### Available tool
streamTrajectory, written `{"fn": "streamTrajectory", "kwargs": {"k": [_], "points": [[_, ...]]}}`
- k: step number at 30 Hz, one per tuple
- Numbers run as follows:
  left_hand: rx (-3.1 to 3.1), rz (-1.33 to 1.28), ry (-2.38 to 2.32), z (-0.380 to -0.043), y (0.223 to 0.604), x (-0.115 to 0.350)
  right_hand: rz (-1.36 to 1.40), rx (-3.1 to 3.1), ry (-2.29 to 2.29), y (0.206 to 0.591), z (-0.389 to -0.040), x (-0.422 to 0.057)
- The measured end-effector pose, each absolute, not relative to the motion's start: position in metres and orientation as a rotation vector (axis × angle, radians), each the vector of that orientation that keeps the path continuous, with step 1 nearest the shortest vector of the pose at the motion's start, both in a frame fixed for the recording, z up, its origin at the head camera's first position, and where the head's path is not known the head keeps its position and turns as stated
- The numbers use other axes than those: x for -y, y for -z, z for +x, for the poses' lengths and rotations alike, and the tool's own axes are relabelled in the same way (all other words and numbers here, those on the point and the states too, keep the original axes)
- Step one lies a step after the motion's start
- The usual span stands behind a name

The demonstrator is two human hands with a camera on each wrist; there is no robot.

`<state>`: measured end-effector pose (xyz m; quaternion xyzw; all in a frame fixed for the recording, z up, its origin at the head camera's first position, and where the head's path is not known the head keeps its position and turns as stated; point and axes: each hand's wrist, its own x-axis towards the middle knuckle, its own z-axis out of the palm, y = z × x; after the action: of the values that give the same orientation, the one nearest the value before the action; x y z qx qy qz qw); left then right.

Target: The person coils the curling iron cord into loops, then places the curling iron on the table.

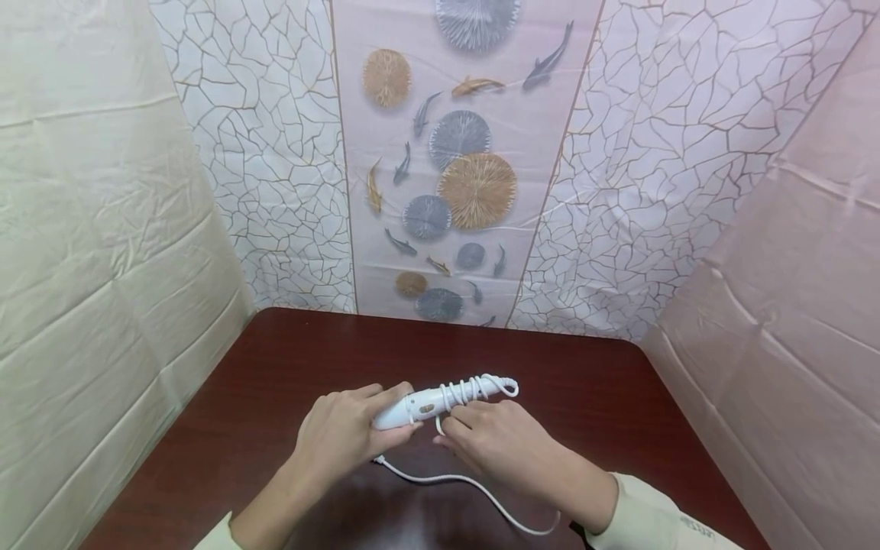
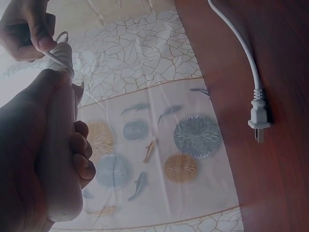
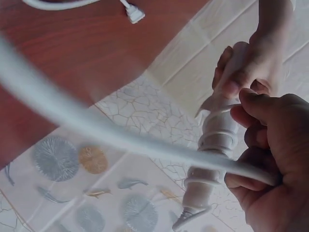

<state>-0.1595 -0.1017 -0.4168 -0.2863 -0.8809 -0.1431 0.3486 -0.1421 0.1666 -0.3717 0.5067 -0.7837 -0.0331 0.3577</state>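
A white hair styling iron (image 1: pixel 428 405), with a small tan panel on its side, is held above the table by my left hand (image 1: pixel 341 429). In the left wrist view my left fingers and thumb wrap its smooth, rounded body (image 2: pixel 60 183). Several loops of its white cord (image 3: pixel 217 140) circle the narrower end. Just right of the left hand, my right hand (image 1: pixel 498 439) pinches the cord near the loops; in the right wrist view the cord runs through its curled fingers. The cord's free length trails below to a two-prong plug (image 2: pixel 259 115).
A dark red-brown table (image 1: pixel 330 344) lies under both hands. Patterned cloth (image 1: pixel 275 153) with fish and round motifs hangs behind its far edge. Pale creased drapes (image 1: pixel 89 229) stand along the left and right sides.
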Motion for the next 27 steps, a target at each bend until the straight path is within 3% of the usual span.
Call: {"fn": "streamTrajectory", "kwargs": {"k": [27], "points": [[2.311, -0.737, 0.358, -0.159, 0.417, 0.102, 1.468, 2.281, 0.034, 0.338, -0.138, -0.177]]}}
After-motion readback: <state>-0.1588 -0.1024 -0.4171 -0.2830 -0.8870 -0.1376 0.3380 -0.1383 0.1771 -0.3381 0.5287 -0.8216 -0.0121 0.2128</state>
